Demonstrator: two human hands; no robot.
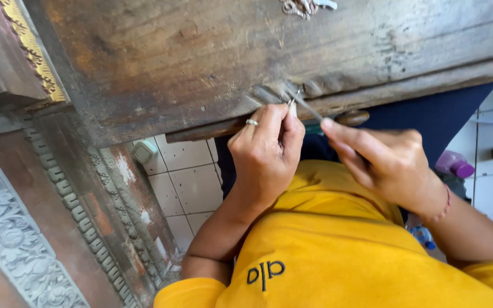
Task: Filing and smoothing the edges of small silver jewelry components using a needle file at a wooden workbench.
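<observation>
At the counter's front edge: both hands meet just under the worn lip of the wood, close against each other.
Left hand: fingers pinched together on a small silver piece, which it holds up against the counter's edge; a thin ring sits on one finger.
Right hand: fingers clamped around a thin metal tool, the forefinger laid along its shaft; a pink bead bracelet circles the wrist.
Thin metal tool: slim, grey, slanted up to the left, its tip touching the small silver piece.
Small silver piece: tiny, pale and shiny; its exact shape is too small to tell.
Counter: a thick slab of old brown wood, scratched, stained and dark along its rim, with notches worn into the edge right by the work.
On the counter's far side: a small tangle of silver wirework at the top of the view.
Clothing: a yellow shirt fills the lower part of the view.
Left side: carved wooden framing with grey floral relief and gilded trim.
Floor: white tiles below the counter, with a small pale green container lying on them.
Right side: a purple-capped bottle near white furniture.
</observation>
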